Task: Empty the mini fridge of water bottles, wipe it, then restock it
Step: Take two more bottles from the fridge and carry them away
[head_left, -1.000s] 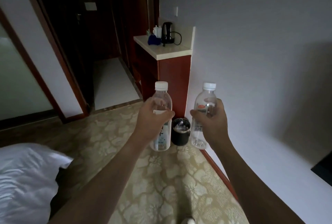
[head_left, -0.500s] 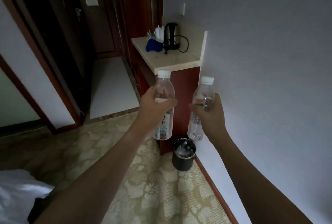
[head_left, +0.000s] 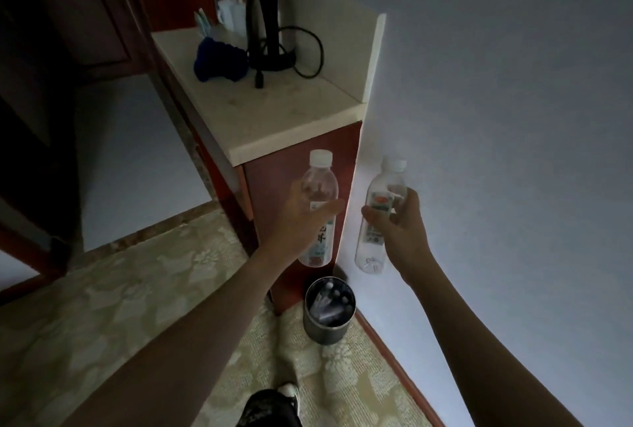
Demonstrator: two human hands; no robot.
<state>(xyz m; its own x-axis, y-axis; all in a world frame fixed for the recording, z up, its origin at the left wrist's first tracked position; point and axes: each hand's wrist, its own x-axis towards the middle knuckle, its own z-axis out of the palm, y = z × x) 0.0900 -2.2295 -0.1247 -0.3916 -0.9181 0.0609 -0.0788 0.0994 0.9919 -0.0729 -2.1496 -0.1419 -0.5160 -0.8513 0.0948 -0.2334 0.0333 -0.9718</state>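
Here the left hand [head_left: 301, 221] grips a clear water bottle [head_left: 318, 207] about its middle, fingers wrapped round the label and the thumb lying across the front. That bottle stands upright in the air, white cap on top, in front of the red-brown side of a cabinet [head_left: 294, 166], just below the near corner of the pale surface [head_left: 274, 118]. The right hand [head_left: 400, 224] holds a second water bottle [head_left: 378, 210], fingers curled round its labelled middle; this one tilts a little, its cap leaning to the right, and it shows against the white wall [head_left: 496, 118]. The two bottles are near each other but apart, and neither touches the surface.

On the surface, toward its far edge, a black kettle [head_left: 265, 25] sits on its base with a cord [head_left: 308, 53] looped beside it. Just left of the kettle lies a dark blue cloth [head_left: 219, 60]. Behind them, at the far left corner, some pale items stand, too dim to name.

On the patterned floor [head_left: 137, 289], a dark round bin [head_left: 327, 310] stands at the foot of the cabinet, close against the wall.
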